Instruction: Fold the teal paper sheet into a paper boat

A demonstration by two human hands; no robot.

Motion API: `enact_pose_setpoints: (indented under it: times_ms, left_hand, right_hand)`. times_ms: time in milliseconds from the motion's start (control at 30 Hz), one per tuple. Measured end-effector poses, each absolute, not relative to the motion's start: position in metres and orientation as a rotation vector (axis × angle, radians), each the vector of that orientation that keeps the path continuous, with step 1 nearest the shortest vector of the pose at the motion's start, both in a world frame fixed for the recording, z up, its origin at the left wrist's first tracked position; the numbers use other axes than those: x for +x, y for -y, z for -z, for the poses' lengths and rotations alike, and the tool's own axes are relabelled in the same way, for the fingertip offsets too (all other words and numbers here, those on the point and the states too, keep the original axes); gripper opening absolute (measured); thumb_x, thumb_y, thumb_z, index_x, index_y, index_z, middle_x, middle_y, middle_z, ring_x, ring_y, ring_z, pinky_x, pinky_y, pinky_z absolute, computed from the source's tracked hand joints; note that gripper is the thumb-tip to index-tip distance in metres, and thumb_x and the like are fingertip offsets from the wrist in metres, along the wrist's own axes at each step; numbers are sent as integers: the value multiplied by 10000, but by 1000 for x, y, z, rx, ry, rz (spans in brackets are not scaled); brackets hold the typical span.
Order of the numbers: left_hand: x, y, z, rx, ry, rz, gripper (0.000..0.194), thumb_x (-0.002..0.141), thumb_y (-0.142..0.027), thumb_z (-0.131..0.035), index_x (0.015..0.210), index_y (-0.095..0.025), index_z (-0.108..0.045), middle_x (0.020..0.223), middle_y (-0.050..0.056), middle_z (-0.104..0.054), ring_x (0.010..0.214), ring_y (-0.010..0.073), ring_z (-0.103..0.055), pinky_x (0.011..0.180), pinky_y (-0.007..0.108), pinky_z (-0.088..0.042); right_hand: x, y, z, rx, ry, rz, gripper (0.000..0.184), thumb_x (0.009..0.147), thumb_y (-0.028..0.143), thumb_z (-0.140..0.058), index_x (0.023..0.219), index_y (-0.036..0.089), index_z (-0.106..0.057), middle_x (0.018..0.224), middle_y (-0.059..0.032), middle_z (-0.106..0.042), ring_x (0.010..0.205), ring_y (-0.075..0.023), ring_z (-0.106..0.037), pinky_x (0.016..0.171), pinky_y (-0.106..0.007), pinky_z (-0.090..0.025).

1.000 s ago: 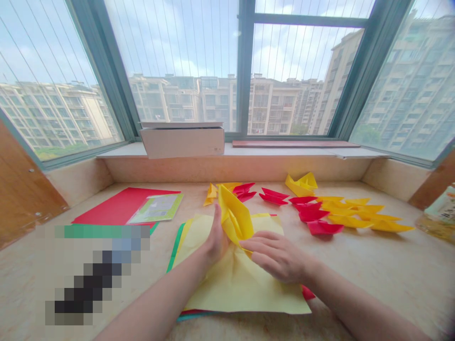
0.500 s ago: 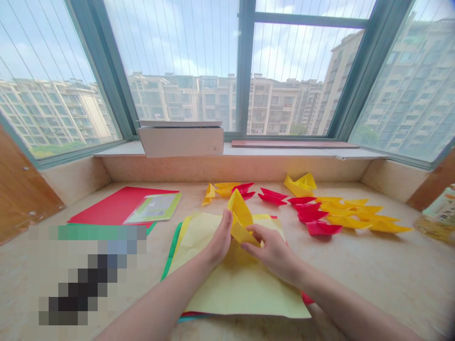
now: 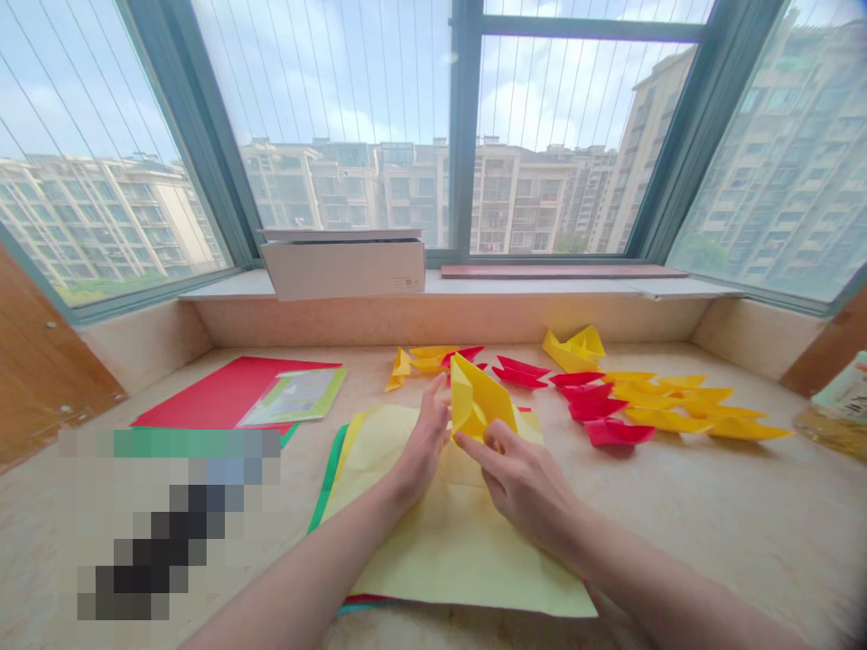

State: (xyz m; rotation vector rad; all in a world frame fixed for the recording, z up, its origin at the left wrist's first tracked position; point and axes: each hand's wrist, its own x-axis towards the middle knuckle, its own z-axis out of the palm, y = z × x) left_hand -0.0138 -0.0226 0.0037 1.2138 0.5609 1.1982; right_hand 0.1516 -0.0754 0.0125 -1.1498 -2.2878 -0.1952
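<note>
I had the left hand (image 3: 424, 442) and right hand (image 3: 525, 469) pinching a folded bright-yellow paper boat (image 3: 480, 395) above a pale-yellow paper sheet (image 3: 467, 560).

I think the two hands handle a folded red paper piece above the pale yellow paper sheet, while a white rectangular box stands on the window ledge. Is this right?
Only the colour is wrong: the head view shows the left hand and right hand handling a folded yellow paper piece above the pale yellow paper sheet; the rest is right.
</note>
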Motion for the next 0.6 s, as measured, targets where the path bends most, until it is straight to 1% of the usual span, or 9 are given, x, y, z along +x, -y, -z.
enact_pose_setpoints:
  times_ms: [67, 133, 200, 233, 300, 400, 467, 533, 600]
  left_hand:
    - [-14, 26, -3, 1354, -585, -1153, 751, 818, -505, -696, 1450, -288, -353, 1390, 115, -553, 1276, 284, -528, 1033, 406, -449]
    - [-12, 28, -1, 1444, -654, -1137, 678, 793, -436, -743, 1367, -257, -432, 1344, 117, -577, 1250, 278, -543, 1019, 384, -458]
    - [-10, 26, 0, 1449, -753, -1153, 461, 834, -450, -689, 1197, -219, -522, 1178, 97, -652, 1115, 255, -620, 942, 372, -503]
    - [-9, 25, -1, 1434, -786, -1168, 383, 860, -472, -648, 1114, -208, -539, 1096, 82, -671, 1043, 242, -646, 899, 366, -522]
    - [-9, 22, -2, 1400, -797, -1201, 340, 882, -499, -604, 1033, -202, -537, 1045, 68, -675, 988, 225, -658, 865, 356, -534]
    - [-9, 21, -5, 1317, -727, -1226, 368, 886, -492, -602, 1123, -223, -520, 1200, 80, -644, 1100, 232, -626, 909, 366, -534]
    - [-9, 22, -5, 1216, -703, -1221, 396, 903, -498, -572, 1201, -245, -505, 1292, 83, -610, 1164, 244, -602, 917, 393, -545]
    - [-10, 22, -5, 1115, -692, -1231, 410, 919, -500, -538, 1240, -246, -511, 1324, 90, -601, 1187, 258, -597, 927, 428, -550]
    - [-11, 21, -5, 1046, -687, -1257, 421, 918, -491, -536, 1233, -213, -547, 1292, 109, -629, 1166, 270, -617, 948, 463, -543]
  right_hand:
    - [153, 74, -13, -1191, 2302, 170, 415, 914, 91, -436, 1260, 225, -621, 1009, -91, -604, 699, -172, -590, 605, -297, -498]
    - [153, 74, -15, -1186, 2349, 105, 285, 916, 149, -495, 1126, 208, -678, 1034, -90, -619, 727, -180, -609, 619, -302, -513]
    - [151, 76, -17, -1116, 2392, 27, 184, 916, 243, -562, 1036, 202, -695, 1028, -86, -641, 808, -209, -634, 680, -327, -539]
    - [150, 76, -17, -1067, 2396, -12, 184, 922, 275, -570, 1040, 204, -692, 1040, -85, -652, 858, -220, -641, 724, -341, -548]
    - [149, 76, -17, -974, 2331, -59, 218, 954, 265, -530, 1107, 207, -673, 1068, -84, -670, 927, -218, -638, 800, -355, -552]
    - [152, 70, -15, -922, 2142, -4, 285, 963, 165, -475, 1178, 203, -659, 1089, -95, -677, 970, -210, -621, 849, -371, -550]
    - [156, 66, -13, -941, 2049, 77, 288, 944, 149, -499, 1153, 213, -687, 1153, -109, -659, 1061, -238, -593, 910, -424, -533]
    - [160, 62, -11, -988, 1990, 118, 286, 929, 157, -523, 1129, 230, -713, 1239, -115, -623, 1162, -271, -548, 975, -483, -498]
    - [163, 59, -10, -1040, 1932, 101, 295, 920, 172, -531, 1135, 238, -722, 1304, -118, -590, 1220, -290, -515, 1010, -517, -471]
